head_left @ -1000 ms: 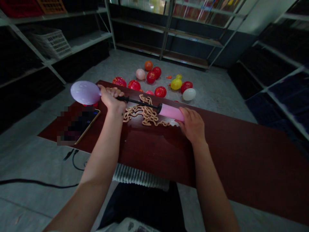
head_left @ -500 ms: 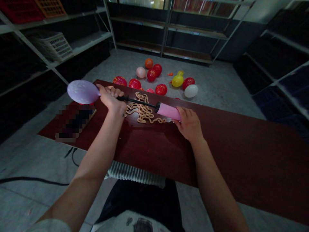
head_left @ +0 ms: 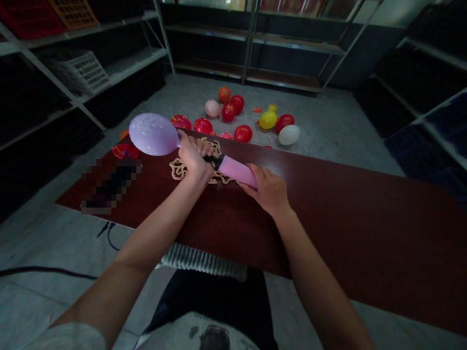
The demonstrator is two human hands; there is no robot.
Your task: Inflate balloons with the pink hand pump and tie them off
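Observation:
A pink hand balloon pump (head_left: pixel 235 170) lies across my two hands above the table. My left hand (head_left: pixel 195 158) is closed round its black end, with the neck of an inflated purple balloon (head_left: pixel 155 134) held at the same fist. The balloon sticks out to the left. My right hand (head_left: pixel 268 187) is wrapped round the far end of the pink barrel. Almost none of the black shaft shows between the left fist and the barrel. A tangle of beige wavy cord (head_left: pixel 178 170) rests on the table beneath, partly hidden by my left hand and the pump.
The dark red table (head_left: pixel 346 223) stretches to the right. At its left lie a blurred-out dark object (head_left: pixel 111 187) and a red item (head_left: pixel 126 150). Several balloons, among them a white balloon (head_left: pixel 289 135), are on the floor beyond. Metal shelves (head_left: pixel 209 31) stand behind.
My left hand has moved right with the purple balloon, pushing the black shaft into the pink barrel. My right hand has shifted slightly left. More of the red item shows.

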